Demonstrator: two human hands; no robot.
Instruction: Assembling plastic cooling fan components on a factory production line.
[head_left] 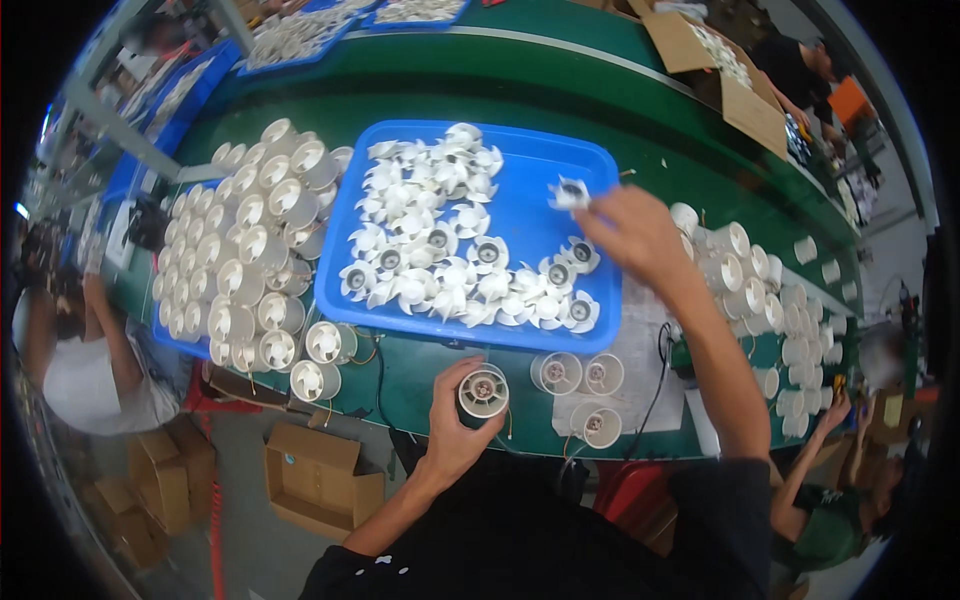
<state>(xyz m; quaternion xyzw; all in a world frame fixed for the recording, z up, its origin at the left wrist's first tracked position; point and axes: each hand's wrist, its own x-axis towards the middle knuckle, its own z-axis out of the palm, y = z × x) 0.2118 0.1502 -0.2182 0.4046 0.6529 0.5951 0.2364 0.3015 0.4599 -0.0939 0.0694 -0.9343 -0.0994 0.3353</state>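
My left hand (450, 425) is wrapped round a clear white cylindrical fan housing (484, 392) at the table's near edge. Its open end faces up, showing a round motor core with thin wires inside. Over the right part of a blue tray (530, 150), my right hand (638, 235) pinches a white fan impeller (570, 193) by its edge, dark hub showing. Many more impellers (420, 200) lie heaped in the tray, some with their dark hubs upward. Between my hands, near the edge, three housings (600, 374) stand upright with motor cores visible.
Stacked housings with impellers inside (265, 250) fill the left side; more housings (740, 270) stand on the right. A dark cable (660, 375) lies near the front edge. Cardboard boxes (320, 480) are on the floor. Other people work at both sides and far right.
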